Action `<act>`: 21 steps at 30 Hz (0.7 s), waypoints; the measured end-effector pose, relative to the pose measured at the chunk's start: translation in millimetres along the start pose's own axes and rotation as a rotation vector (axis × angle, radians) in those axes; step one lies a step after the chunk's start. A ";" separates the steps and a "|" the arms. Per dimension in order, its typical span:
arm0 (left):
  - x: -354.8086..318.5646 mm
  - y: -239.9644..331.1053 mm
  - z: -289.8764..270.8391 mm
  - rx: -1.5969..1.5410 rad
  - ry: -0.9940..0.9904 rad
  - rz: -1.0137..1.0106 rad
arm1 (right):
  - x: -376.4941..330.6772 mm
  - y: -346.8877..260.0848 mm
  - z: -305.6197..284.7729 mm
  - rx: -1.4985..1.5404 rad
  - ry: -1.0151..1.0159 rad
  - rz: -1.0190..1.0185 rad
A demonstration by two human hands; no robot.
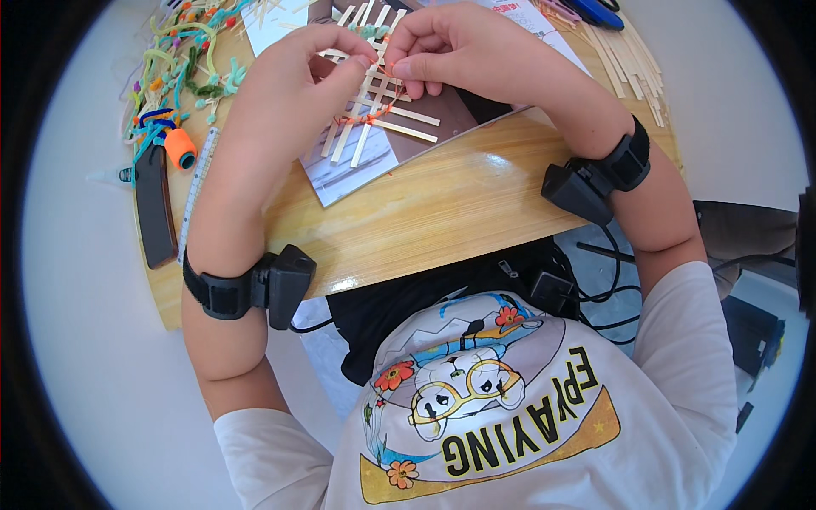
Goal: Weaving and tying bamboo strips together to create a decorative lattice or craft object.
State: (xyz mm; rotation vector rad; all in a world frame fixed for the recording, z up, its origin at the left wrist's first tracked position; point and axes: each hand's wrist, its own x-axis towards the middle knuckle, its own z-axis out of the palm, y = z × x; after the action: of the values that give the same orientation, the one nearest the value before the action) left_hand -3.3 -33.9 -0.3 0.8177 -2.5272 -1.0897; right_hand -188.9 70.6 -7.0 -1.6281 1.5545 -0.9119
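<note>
A lattice of pale wooden sticks (406,132) lies on a glossy printed sheet at the far side of the table. Orange thread (348,121) winds around some of its sticks and loops up toward my fingers. Over the lattice, my left hand (319,68) pinches the thread between thumb and forefinger. My right hand (450,47) is closed on the thread too, its fingertips close to the left ones. Pale green beads (368,31) sit on the lattice just beyond my hands. My fingers partly hide the sticks and the thread's end.
Colourful yarn and beads (183,64) crowd the far left. Nearer are an orange thread spool (180,149), a dark phone-like slab (155,208) and a ruler (200,183). Loose wooden sticks (625,68) lie at the far right. The printed sheet (340,183) reaches toward the table's (442,221) near edge.
</note>
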 end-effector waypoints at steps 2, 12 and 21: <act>1.4 -1.4 -0.2 -0.213 -0.019 0.032 | 0.6 -1.0 0.4 -0.012 -0.003 -0.001; 12.3 -11.6 -16.6 -0.934 -0.045 0.157 | -0.1 0.4 -3.5 0.056 -0.090 0.065; -2.3 6.5 -44.0 -0.578 0.211 0.183 | -2.8 -3.7 -5.4 0.041 -0.128 0.068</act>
State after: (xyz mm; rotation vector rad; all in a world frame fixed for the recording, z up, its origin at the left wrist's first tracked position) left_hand 15.7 -54.5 34.4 0.4966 -1.9125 -1.4712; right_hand -191.8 73.5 -1.1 -1.5635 1.4847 -0.7836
